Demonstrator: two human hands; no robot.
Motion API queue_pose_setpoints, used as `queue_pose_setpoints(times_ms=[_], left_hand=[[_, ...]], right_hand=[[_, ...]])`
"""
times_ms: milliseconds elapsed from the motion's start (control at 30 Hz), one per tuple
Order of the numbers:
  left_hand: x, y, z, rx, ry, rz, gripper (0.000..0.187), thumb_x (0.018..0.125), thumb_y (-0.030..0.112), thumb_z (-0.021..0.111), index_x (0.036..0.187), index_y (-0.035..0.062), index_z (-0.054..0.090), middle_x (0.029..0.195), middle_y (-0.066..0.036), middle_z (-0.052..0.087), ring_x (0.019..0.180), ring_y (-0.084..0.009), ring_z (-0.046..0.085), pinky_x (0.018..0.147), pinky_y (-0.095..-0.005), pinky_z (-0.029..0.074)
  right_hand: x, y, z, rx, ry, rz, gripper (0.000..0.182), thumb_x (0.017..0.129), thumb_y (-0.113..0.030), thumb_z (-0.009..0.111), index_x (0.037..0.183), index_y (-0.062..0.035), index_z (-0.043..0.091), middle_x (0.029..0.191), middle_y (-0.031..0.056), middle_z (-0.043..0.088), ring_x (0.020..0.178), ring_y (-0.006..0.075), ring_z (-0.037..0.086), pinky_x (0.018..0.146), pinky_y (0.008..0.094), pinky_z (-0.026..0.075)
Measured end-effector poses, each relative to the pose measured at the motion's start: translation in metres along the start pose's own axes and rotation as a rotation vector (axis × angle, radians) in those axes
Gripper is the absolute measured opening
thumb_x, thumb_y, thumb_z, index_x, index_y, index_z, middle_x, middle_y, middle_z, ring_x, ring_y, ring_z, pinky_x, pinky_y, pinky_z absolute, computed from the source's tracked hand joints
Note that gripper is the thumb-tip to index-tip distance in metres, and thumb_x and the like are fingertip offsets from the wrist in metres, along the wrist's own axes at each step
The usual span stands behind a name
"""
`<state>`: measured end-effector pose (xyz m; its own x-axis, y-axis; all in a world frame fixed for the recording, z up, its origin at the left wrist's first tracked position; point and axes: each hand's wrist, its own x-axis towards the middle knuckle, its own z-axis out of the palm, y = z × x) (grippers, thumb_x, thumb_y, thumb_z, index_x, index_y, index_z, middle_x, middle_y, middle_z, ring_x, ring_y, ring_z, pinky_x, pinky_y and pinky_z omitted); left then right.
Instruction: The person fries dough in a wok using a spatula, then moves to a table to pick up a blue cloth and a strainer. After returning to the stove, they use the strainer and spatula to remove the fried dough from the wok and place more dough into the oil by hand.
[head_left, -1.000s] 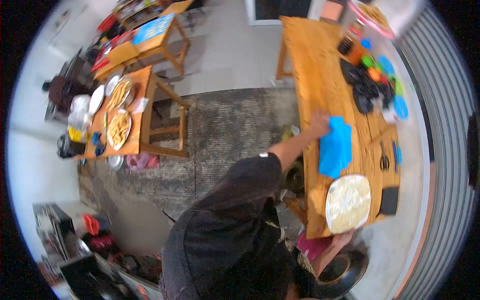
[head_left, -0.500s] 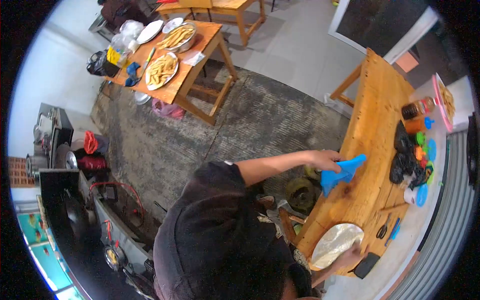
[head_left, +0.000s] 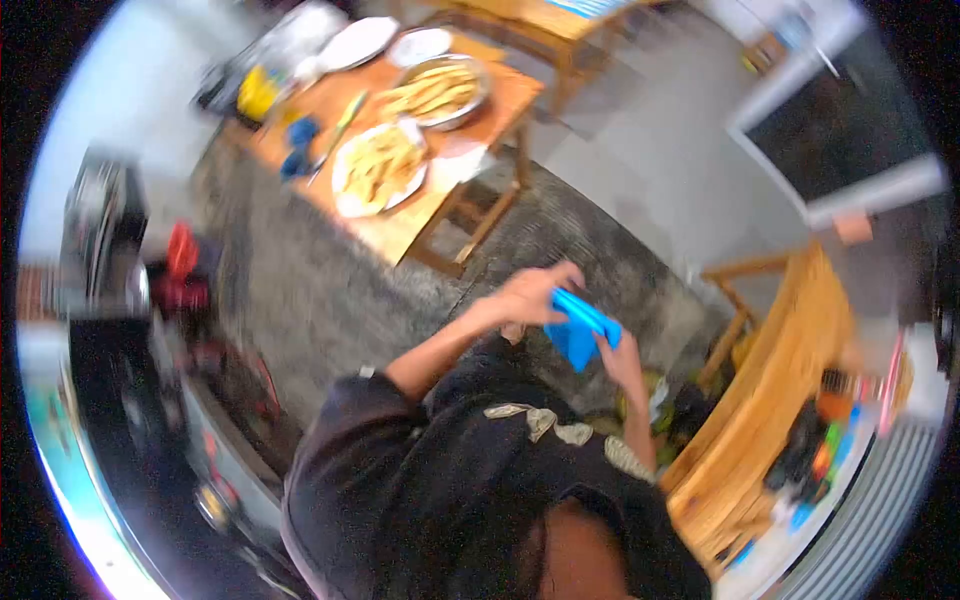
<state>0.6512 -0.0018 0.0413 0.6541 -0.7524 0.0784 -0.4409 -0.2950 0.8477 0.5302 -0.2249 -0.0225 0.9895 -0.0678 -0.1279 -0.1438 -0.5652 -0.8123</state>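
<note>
A folded blue cloth [head_left: 580, 330] is stretched between my two hands in front of my body. My left hand [head_left: 535, 295] has its fingers round the upper left edge of the cloth. On the lower right side, my right hand [head_left: 624, 362] pinches the cloth's edge. Motion blurs the hands a little, and the cloth hides some of the fingertips. Both hands are off the wooden bench [head_left: 760, 400] to the right.
A wooden table [head_left: 515, 90] ahead bears a plate of long fried pieces [head_left: 380, 170] and a metal bowl [head_left: 470, 110] of them. Jars, black plastic and a pink-rimmed tray [head_left: 893, 380] line the right side. Black kitchen equipment [head_left: 130, 400] stands at the left.
My view and body have turned left towards the far table. The blue cloth has come away from the bench. My right hand has left the round silvery plate and now holds the cloth too.
</note>
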Motion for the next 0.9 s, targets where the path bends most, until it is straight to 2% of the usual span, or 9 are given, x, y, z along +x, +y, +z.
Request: queue_pose_setpoints(times_ms=[67, 100, 200, 300, 400, 533, 600, 700, 900], left_hand=[[0.003, -0.058, -0.029, -0.320, -0.108, -0.137, 0.071, 0.066, 0.022, 0.079, 0.125, 0.0097, 0.043, 0.108, -0.012, 0.059, 0.100, -0.0205, 0.057, 0.081, -0.0352, 0.048], [0.007, -0.067, -0.036, -0.614, -0.146, -0.121, 0.066, 0.069, 0.015, 0.077, 0.124, 0.0037, 0.045, 0.111, -0.010, 0.057, 0.101, -0.0200, 0.055, 0.083, -0.0360, 0.048], [0.015, -0.101, -0.049, -0.530, -0.262, -0.261, 0.053, 0.070, 0.007, 0.074, 0.118, 0.0023, 0.051, 0.115, -0.008, 0.055, 0.106, -0.0195, 0.052, 0.090, -0.0357, 0.044], [0.030, -0.118, -0.033, -0.983, -0.264, -0.353, 0.047, 0.082, 0.014, 0.065, 0.122, -0.0002, 0.045, 0.119, -0.010, 0.052, 0.108, -0.0225, 0.051, 0.088, -0.0371, 0.044], [0.057, -0.089, -0.026, -0.925, -0.221, -0.637, 0.047, 0.085, 0.017, 0.062, 0.124, -0.0018, 0.042, 0.117, -0.011, 0.054, 0.104, -0.0227, 0.054, 0.087, -0.0360, 0.045], [0.075, -0.075, 0.005, -0.974, -0.524, -0.545, 0.044, 0.085, 0.014, 0.061, 0.123, -0.0017, 0.043, 0.113, -0.012, 0.057, 0.100, -0.0223, 0.057, 0.087, -0.0355, 0.046], [0.081, -0.073, 0.033, -0.830, -0.667, -0.531, 0.036, 0.086, 0.010, 0.059, 0.118, -0.0005, 0.047, 0.105, -0.010, 0.061, 0.087, -0.0159, 0.061, 0.074, -0.0292, 0.051], [0.089, -0.029, 0.067, -0.864, -0.921, -0.546, 0.030, 0.088, 0.011, 0.056, 0.115, 0.0006, 0.048, 0.097, -0.008, 0.063, 0.075, -0.0121, 0.063, 0.060, -0.0248, 0.052], [0.109, 0.012, 0.158, -0.821, -1.162, -0.458, 0.036, 0.090, 0.017, 0.054, 0.123, 0.0043, 0.045, 0.094, -0.010, 0.064, 0.079, -0.0159, 0.064, 0.066, -0.0291, 0.052]], right_hand=[[0.034, -0.068, -0.008, 0.081, -0.083, 0.008, 0.034, 0.086, -0.027, 0.057, 0.112, -0.0049, 0.057, 0.101, 0.0151, 0.064, 0.092, 0.0265, 0.062, 0.080, 0.0381, 0.048], [0.045, -0.083, -0.006, 0.124, -0.054, -0.089, 0.028, 0.089, -0.025, 0.054, 0.109, -0.0052, 0.057, 0.085, 0.0104, 0.063, 0.076, 0.0175, 0.060, 0.069, 0.0330, 0.047], [0.086, -0.084, 0.000, 0.200, -0.029, -0.117, 0.034, 0.089, -0.030, 0.055, 0.112, -0.0052, 0.055, 0.094, 0.0081, 0.064, 0.079, 0.0134, 0.058, 0.072, 0.0336, 0.047], [0.091, -0.102, -0.016, 0.878, 0.247, -0.018, 0.044, 0.084, -0.034, 0.061, 0.114, -0.0009, 0.056, 0.103, 0.0087, 0.064, 0.087, 0.0183, 0.059, 0.077, 0.0367, 0.048], [0.089, -0.049, -0.002, 0.850, 0.260, -0.010, 0.040, 0.084, -0.030, 0.062, 0.110, -0.0004, 0.058, 0.104, 0.0092, 0.063, 0.091, 0.0178, 0.058, 0.080, 0.0358, 0.047], [0.061, 0.007, -0.006, 0.812, 0.323, 0.461, 0.029, 0.084, -0.015, 0.060, 0.107, 0.0011, 0.058, 0.106, 0.0102, 0.061, 0.096, 0.0194, 0.057, 0.085, 0.0372, 0.046], [0.033, 0.025, -0.015, 0.649, 0.430, 0.630, 0.029, 0.084, -0.011, 0.059, 0.109, 0.0009, 0.057, 0.108, 0.0104, 0.061, 0.097, 0.0201, 0.057, 0.086, 0.0376, 0.046], [-0.033, 0.052, -0.053, 0.846, 0.675, 0.530, 0.031, 0.083, -0.012, 0.059, 0.112, -0.0003, 0.056, 0.108, 0.0108, 0.061, 0.097, 0.0216, 0.058, 0.086, 0.0371, 0.046], [-0.184, 0.030, -0.208, 0.757, 0.799, 0.444, 0.038, 0.085, -0.023, 0.058, 0.116, -0.0032, 0.053, 0.104, 0.0065, 0.063, 0.088, 0.0155, 0.061, 0.079, 0.0321, 0.050]])
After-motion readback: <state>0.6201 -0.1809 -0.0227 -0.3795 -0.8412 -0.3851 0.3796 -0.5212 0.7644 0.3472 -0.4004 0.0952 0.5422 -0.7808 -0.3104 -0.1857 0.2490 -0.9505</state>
